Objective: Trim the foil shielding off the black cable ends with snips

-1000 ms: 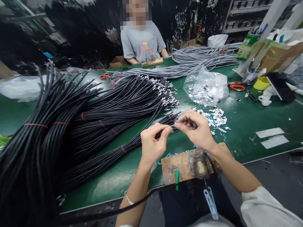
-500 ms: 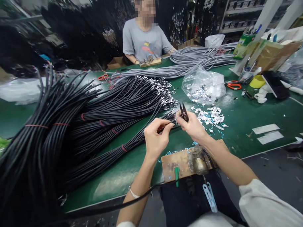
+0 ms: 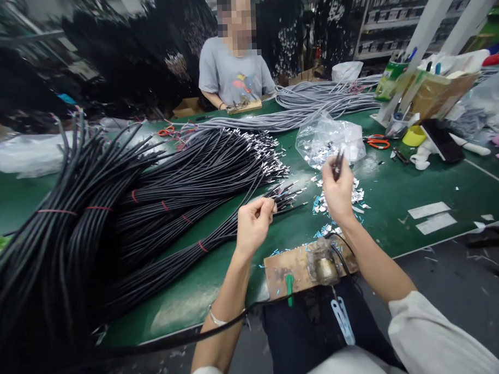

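My left hand is closed in a pinch on a black cable near the loose ends of a tied bundle of black cables. Stripped tips of that bundle fan out just past my fingers. My right hand is wrapped round small dark thread snips, which are blurred and point up. It hovers above a scatter of white and blue scraps, apart from the cables. Behind it lies a clear plastic bag with scraps inside. More black cable bundles with pale stripped ends lie to the left.
A wooden board with a metal fixture sits at the near table edge. Orange-handled scissors, a phone and white label strips are to the right. Across the table sits a person near grey cables.
My right hand has moved right and up with the snips, away from the cable ends. My left hand stays nearly in place, and the bundle's tips now show beside it.
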### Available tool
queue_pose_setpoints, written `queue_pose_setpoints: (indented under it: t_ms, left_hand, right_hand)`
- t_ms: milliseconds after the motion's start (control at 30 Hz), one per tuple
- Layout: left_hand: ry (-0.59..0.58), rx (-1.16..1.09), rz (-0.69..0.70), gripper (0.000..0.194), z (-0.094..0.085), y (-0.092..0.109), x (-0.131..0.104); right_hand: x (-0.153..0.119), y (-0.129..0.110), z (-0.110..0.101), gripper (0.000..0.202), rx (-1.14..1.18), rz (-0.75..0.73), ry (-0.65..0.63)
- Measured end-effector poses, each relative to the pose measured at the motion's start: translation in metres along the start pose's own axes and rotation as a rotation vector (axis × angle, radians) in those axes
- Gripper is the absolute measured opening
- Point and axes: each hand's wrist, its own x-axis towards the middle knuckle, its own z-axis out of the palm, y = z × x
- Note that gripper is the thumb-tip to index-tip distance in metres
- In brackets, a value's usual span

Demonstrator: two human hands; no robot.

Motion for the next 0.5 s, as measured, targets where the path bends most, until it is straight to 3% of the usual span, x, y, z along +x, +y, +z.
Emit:
queue_pose_setpoints:
  t_ms: [33, 100, 200, 500]
  left_hand:
    - [0.014, -0.016, -0.006, 0.039, 0.000, 0.002, 0.000]
    - [0.037, -0.055, -0.019, 0.036, 0.000, 0.004, -0.001]
    - [0.058, -0.087, -0.014, 0.034, -0.001, 0.005, -0.001]
    - [0.050, 0.006, 0.006, 0.028, -0.001, 0.004, -0.003]
  right_hand:
    - [0.001, -0.001, -0.001, 0.014, -0.004, 0.011, 0.010]
    - [-0.003, -0.006, 0.000, 0.024, -0.023, -0.027, -0.167]
    - [-0.013, -0.015, 0.004, 0.019, -0.024, -0.094, -0.365]
    - [-0.017, -0.018, 0.003, 0.015, 0.027, -0.039, -0.401]
